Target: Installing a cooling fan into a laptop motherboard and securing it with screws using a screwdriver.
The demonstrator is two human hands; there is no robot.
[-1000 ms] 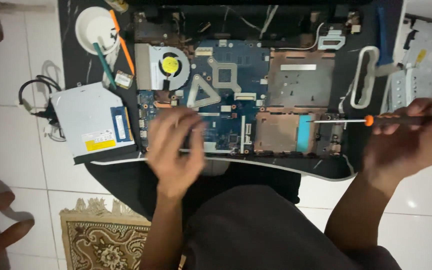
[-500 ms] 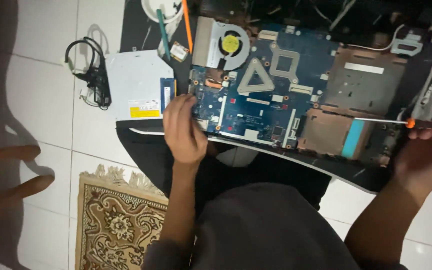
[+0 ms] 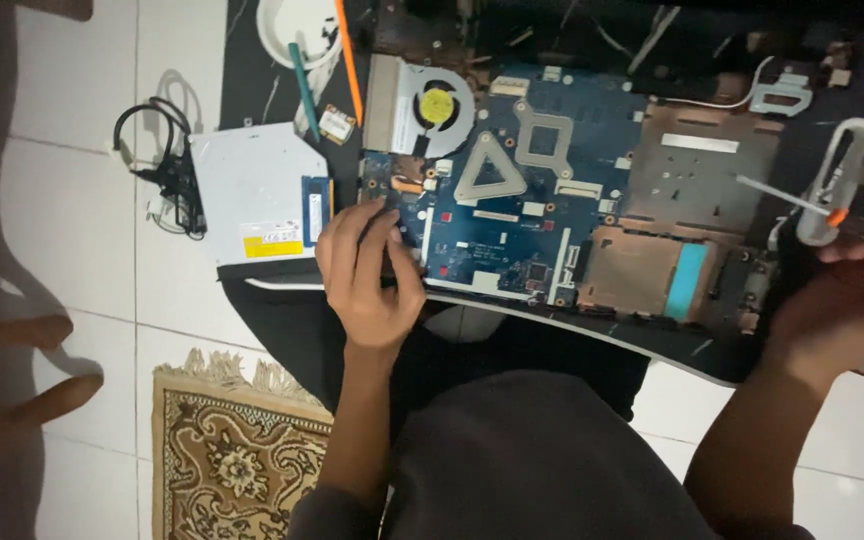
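- At the far left edge, blurred fingers (image 3: 12, 370) of another person hover over glossy white floor tiles (image 3: 62, 230).
- A woven rug (image 3: 232, 460) with a brown-and-cream floral pattern and a fringed top edge lies on the tiles below.
- A coiled black cable (image 3: 167, 170) sits just beside a flat, square, silver metal optical drive (image 3: 257, 205) with a yellow sticker; a small green memory stick (image 3: 317, 205) lies on the drive's right edge.
- Above, a round white dish (image 3: 297, 30) holds the ends of a green pen (image 3: 302, 85) and a thin orange stick (image 3: 350, 60); a small square wireless card (image 3: 337, 125) rests below them.
- The left hand (image 3: 367, 270) lies palm down on the lower left corner of the blue motherboard (image 3: 512, 200), fingers together and bent, tips pressed onto the board's edge; whether it pinches anything I cannot tell.
- The motherboard sits in the opened black laptop base (image 3: 652, 340), which rests across the person's lap. It carries a round fan (image 3: 437, 105) with a yellow hub, a finned metal block and a triangular silver bracket (image 3: 489, 170).
- To the right is coppery shielding (image 3: 702, 170) and a light blue strip (image 3: 690, 280).
- The right hand (image 3: 852, 310) is curled closed around a screwdriver (image 3: 792, 200) with a thin silver shaft and orange collar, pointing up-left over the base.
- A white looped bracket (image 3: 837, 160) lies just behind it.
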